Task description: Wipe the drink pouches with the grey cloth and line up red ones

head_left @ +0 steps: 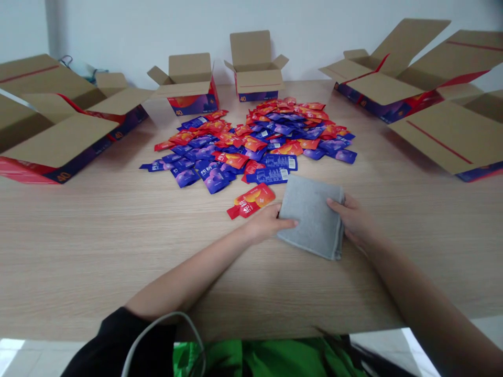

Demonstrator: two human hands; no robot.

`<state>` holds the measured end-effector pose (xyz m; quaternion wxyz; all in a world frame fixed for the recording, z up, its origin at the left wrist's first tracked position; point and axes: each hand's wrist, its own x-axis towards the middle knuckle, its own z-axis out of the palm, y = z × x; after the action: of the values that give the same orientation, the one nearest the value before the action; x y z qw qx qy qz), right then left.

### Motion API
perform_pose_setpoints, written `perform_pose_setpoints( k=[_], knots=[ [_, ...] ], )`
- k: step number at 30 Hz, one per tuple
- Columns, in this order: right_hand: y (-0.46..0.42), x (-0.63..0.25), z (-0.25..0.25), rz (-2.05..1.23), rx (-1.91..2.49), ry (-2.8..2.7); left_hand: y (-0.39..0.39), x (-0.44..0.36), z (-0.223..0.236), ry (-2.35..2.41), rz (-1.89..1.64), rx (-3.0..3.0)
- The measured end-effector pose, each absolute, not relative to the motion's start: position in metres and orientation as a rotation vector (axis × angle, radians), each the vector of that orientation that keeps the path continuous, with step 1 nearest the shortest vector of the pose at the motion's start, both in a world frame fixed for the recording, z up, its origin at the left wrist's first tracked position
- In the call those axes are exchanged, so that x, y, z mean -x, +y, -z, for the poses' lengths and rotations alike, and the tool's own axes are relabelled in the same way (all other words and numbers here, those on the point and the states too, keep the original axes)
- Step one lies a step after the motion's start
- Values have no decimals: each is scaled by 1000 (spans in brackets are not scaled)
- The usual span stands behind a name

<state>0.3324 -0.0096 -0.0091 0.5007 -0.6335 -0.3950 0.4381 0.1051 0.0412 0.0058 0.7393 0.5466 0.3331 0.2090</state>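
Left hand [271, 224] and right hand [351, 215] are gripping a grey cloth [310, 212], a whole mess of packets [257, 143] is lying past it, open boxes [259, 81] are standing around.

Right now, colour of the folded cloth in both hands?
Folded cloth: plain grey, best seen in head view.

a broad table [86, 251] is topped with a pale wood-grain surface, the grain drawn crosswise. across its middle a loose heap of red and blue sachets [271, 125] is spread, overlapped and piled highest toward the back. a single red sachet [256, 200] is laid just in front of the heap. near the far edge two open cardboard boxes [259, 81] are placed, and larger open boxes [66, 142] are ranged at the left and right.
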Motion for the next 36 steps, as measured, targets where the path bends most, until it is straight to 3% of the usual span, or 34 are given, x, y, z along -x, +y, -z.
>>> perform_pose_setpoints(
  k=[5,20,31,36],
  knots=[
    [-20,-326,-6,-1209,1462,-1065,41,-112,2,797,-506,-1075],
    [-48,-333,-37,-1202,1118,-1602,47,-101,-3,621,-622,-821],
    [-47,-319,-16,-927,1265,-1245,43,-105,-16,643,-599,-784],
    [-46,-315,-13,-932,1204,-1391,44,-103,-19,659,-624,-751]
  ],
)
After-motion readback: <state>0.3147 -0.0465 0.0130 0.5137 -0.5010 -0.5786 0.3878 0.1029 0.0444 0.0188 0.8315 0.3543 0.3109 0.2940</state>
